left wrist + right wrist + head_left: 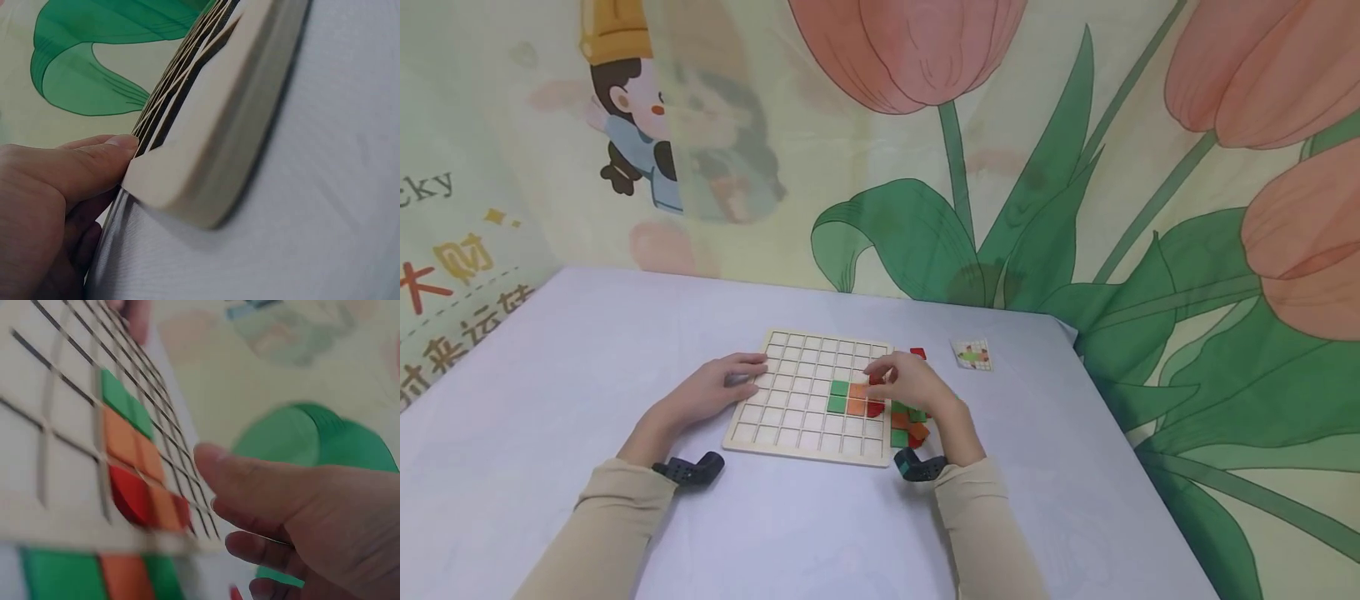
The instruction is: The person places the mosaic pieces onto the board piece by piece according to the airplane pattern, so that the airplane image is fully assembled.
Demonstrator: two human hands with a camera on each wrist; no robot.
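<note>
A pale wooden board (767,435) with a square grid lies on the table. My left hand (711,389) touches its left rim, thumb and fingers fairly straight; the left wrist view shows the thumb (100,162) against the board's edge. Green tiles (837,403), orange tiles (856,406) and red tiles (875,409) sit side by side in the cells toward the right. Over these, my right hand (913,385) hovers with bent fingers. From the right wrist, its thumb (244,475) stands apart from the tiles, and no piece shows between the fingers.
Loose green, orange and red tiles (901,421) lie in a heap along the board's right side, partly behind my right hand. A small pattern card (972,355) lies farther right on the white tablecloth (805,533). A printed cloth (880,167) hangs behind the table.
</note>
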